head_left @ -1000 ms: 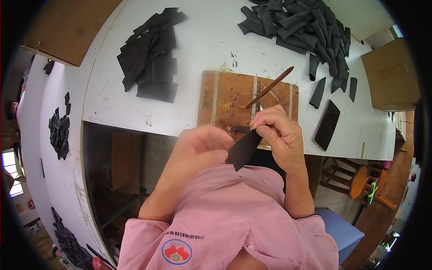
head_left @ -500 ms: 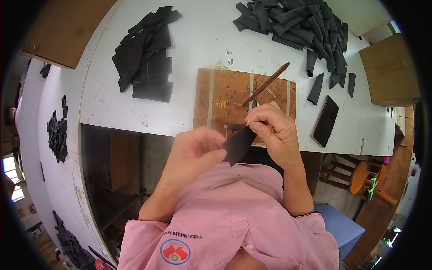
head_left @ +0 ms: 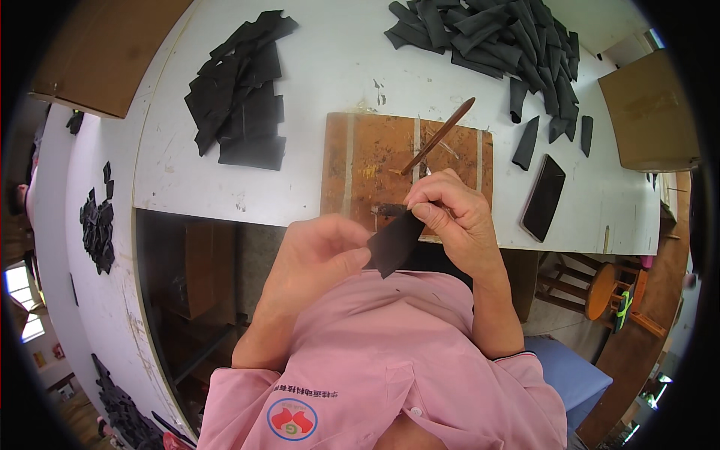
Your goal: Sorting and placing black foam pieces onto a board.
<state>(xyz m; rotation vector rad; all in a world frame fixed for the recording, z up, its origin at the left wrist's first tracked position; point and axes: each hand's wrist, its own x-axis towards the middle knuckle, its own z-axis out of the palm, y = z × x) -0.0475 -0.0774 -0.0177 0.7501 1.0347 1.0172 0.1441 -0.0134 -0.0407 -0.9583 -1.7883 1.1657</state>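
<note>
Black strip (head_left: 394,241), pinched by left hand (head_left: 319,251), right hand (head_left: 450,214)

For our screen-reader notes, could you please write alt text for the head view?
Both hands, left hand and right hand, hold a flat black piece above a brown board on a white table. Black piles lie beyond.

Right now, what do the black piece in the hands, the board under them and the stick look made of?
Black piece: thin, matte, probably leather or a similar sheet; it stays flat between the left hand and right hand.
Board: wood, brown, worn, with pale stripes and smears on it.
Stick: slim, reddish-brown, tapered; looks like wood or bamboo, can't tell which.
</note>
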